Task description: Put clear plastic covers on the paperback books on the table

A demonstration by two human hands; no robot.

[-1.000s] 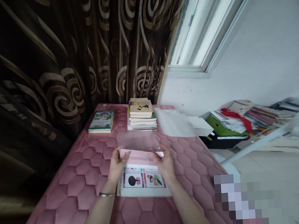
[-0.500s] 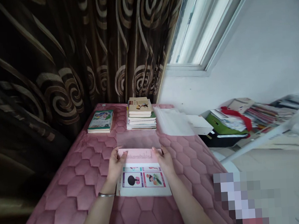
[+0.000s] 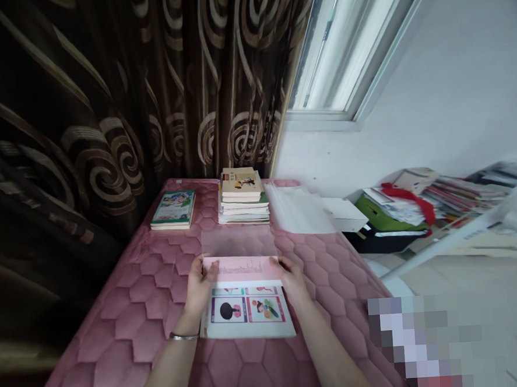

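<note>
A thin picture book (image 3: 247,311) lies on the pink quilted surface (image 3: 151,293) in front of me, with a pink flap (image 3: 245,268) across its top. A clear plastic sheet (image 3: 239,242) reaches out flat from the book's far edge. My left hand (image 3: 199,286) grips the book's top left corner, fingers curled onto the pink flap. My right hand (image 3: 293,280) holds the top right corner, fingers bent over the edge. A bracelet sits on my left wrist.
A stack of books (image 3: 243,197) and a single green-covered book (image 3: 174,209) lie at the far end by the dark patterned curtain (image 3: 104,109). Clear plastic sleeves (image 3: 298,210) lie right of the stack. Beyond the right edge are a white box (image 3: 346,214) and piled books.
The clear sheet, held slightly raised a second ago, now lies flat. My right hand has slid from the pink flap out to the book's right edge.
</note>
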